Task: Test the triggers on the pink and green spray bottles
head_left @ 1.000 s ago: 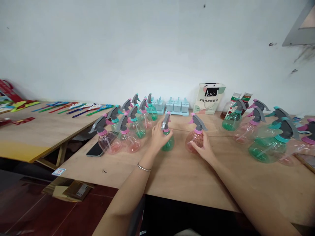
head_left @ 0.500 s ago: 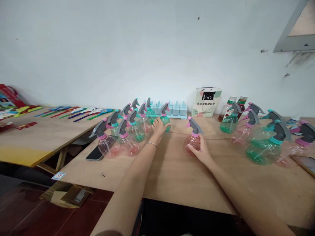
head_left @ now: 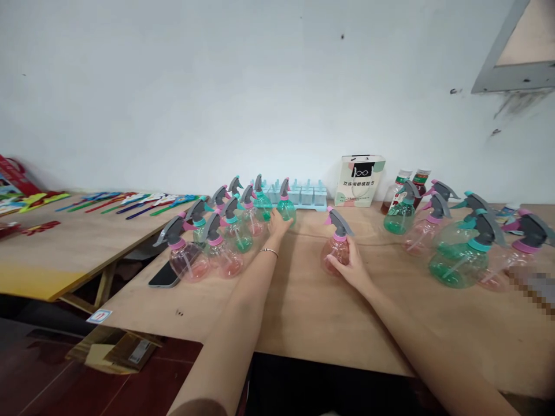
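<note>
My left hand (head_left: 280,224) reaches to the back of the table and closes round the lower body of a green spray bottle (head_left: 287,209) with a pink nozzle; part of the grip is hidden. In my right hand (head_left: 353,268) is a pink spray bottle (head_left: 333,253) with a grey trigger, upright on the table, thumb in front and fingers behind its round body. Left of my left hand several pink and green spray bottles (head_left: 239,234) stand in a cluster. Several more, among them a green spray bottle (head_left: 455,268), stand to the right.
Behind the bottles lies a light-blue ice-pop mould (head_left: 307,196). A paper bag (head_left: 359,182) and two drink bottles (head_left: 392,190) stand by the wall. A phone (head_left: 163,276) lies near the left edge of the wooden table (head_left: 303,323). A second table (head_left: 65,248) holds colourful flat items.
My left hand has settled lower round the green bottle, its fingers no longer spread in front. My right hand keeps the pink bottle in place. The view has shifted slightly.
</note>
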Tool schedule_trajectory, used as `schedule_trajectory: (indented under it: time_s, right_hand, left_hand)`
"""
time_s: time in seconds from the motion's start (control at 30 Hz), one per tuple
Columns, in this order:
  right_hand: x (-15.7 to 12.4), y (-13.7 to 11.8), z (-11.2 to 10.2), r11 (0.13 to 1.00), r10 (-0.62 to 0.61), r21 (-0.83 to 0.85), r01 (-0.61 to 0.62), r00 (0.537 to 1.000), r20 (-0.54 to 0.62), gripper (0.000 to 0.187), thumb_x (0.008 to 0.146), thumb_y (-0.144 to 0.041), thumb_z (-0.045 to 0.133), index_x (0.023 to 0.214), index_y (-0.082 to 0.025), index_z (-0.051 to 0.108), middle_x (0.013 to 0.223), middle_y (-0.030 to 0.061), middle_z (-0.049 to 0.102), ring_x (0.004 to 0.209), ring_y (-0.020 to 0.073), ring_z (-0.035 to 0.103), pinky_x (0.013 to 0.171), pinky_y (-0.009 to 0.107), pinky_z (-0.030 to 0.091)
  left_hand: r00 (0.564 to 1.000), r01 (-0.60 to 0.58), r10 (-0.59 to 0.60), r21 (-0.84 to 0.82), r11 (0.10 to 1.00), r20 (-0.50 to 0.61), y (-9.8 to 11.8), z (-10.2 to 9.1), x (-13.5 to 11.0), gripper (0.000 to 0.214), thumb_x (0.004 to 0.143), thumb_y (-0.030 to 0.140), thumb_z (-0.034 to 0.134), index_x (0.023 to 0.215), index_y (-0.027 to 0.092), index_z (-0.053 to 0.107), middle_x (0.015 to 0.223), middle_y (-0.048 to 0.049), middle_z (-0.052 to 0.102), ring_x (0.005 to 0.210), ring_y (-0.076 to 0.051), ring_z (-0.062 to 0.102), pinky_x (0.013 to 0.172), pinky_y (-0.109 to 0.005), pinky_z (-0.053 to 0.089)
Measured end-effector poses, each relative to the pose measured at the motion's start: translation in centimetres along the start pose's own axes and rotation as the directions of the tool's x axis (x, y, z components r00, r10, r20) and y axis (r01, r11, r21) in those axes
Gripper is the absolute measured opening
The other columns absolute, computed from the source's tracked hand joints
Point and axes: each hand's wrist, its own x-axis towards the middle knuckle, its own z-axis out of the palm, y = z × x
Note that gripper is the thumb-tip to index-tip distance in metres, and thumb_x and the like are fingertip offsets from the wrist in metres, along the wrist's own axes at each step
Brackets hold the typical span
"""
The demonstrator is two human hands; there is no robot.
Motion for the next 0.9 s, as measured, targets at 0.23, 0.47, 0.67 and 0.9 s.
schedule_trajectory:
  time_s: [0.23, 0.47, 0.67, 0.9]
  right_hand:
    - [-0.1, -0.3, 0.1, 1.000, 0.002, -0.002, -0.002, 1.000, -0.001, 0.063, 0.082, -0.049, 0.066, 0.134, -0.020, 0.043, 0.127, 0.0155, 0.058, 0.120, 0.0311, 0.058, 0.104, 0.053, 0.046]
    - [-0.3, -0.2, 0.2, 1.000, 0.029, 0.010, -0.029, 1.000, -0.005, 0.067, 0.081, -0.052, 0.067, 0.135, -0.020, 0.043, 0.130, 0.0161, 0.055, 0.124, 0.0328, 0.054, 0.108, 0.055, 0.043]
    - [-0.8, -0.5, 0.7, 1.000, 0.026, -0.011, -0.025, 0.996, 0.085, 0.083, 0.082, -0.054, 0.065, 0.149, -0.020, 0.029, 0.141, 0.0183, 0.043, 0.137, 0.0332, 0.042, 0.115, 0.055, 0.037]
    - [-1.1, -2.3, 0.1, 0.989, -0.138, 0.008, 0.145, 0.924, 0.356, 0.077, 0.089, -0.048, 0.060, 0.154, -0.026, 0.025, 0.149, 0.0145, 0.042, 0.140, 0.0289, 0.043, 0.115, 0.051, 0.040]
  left_hand:
    - [0.998, -0.010, 0.002, -0.144, 0.990, -0.056, 0.4, 1.3, 2.6, 0.074, 0.078, 0.026, 0.076, 0.137, 0.013, 0.035, 0.140, -0.0273, 0.049, 0.135, -0.035, 0.051, 0.105, -0.044, 0.043]
    - [0.978, -0.163, 0.113, -0.305, 0.938, -0.174, 0.5, 1.4, 0.4, 0.071, 0.084, 0.032, 0.069, 0.142, 0.011, 0.032, 0.157, -0.0300, 0.021, 0.149, -0.037, 0.028, 0.118, -0.053, 0.028]
    - [0.775, -0.514, 0.632, -0.599, 0.614, -0.017, 1.4, 0.0, -8.8, 0.064, 0.094, 0.059, 0.045, 0.147, 0.025, 0.032, 0.164, -0.0146, 0.017, 0.151, -0.028, 0.026, 0.120, -0.048, 0.029]
    - [0.776, -0.449, 0.631, -0.678, 0.582, 0.028, 4.0, -2.6, -13.7, 0.097, 0.070, 0.052, 0.080, 0.149, 0.027, 0.029, 0.153, -0.0151, 0.039, 0.144, -0.034, 0.037, 0.119, -0.053, 0.028]
